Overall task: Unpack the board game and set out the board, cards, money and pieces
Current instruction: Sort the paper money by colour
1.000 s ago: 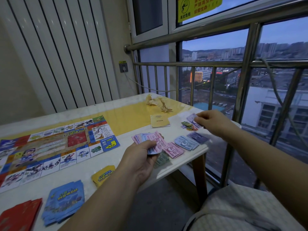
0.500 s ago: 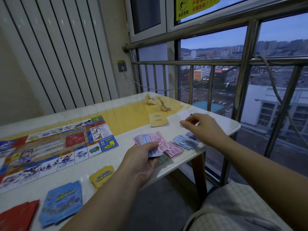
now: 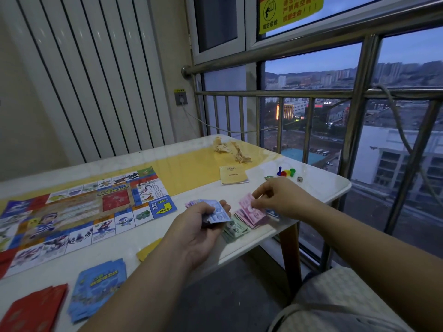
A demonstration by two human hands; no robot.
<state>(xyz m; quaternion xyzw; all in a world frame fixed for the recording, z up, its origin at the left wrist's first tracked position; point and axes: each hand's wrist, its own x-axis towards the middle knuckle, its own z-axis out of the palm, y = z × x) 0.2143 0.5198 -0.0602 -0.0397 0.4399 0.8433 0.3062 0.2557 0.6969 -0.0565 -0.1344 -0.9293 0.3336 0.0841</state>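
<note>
Returning from the far corner, your right grip (image 3: 280, 200) pinched a pink note (image 3: 248, 202) over its stack (image 3: 254, 218) at the surface (image 3: 323, 188) edge; your left grip (image 3: 199, 227) held the blue notes (image 3: 218, 213), so money sorting seemed unfinished.

Yellow sign (image 3: 290, 13), high right of board (image 3: 72, 216): 高空危险. Board's right corner square: 起点, 2000. Booklet (image 3: 233, 174) beyond board: print too blurred.

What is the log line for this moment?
left hand: holds blue notes | right hand: pinches pink note at pink pile | board: laid out
</note>
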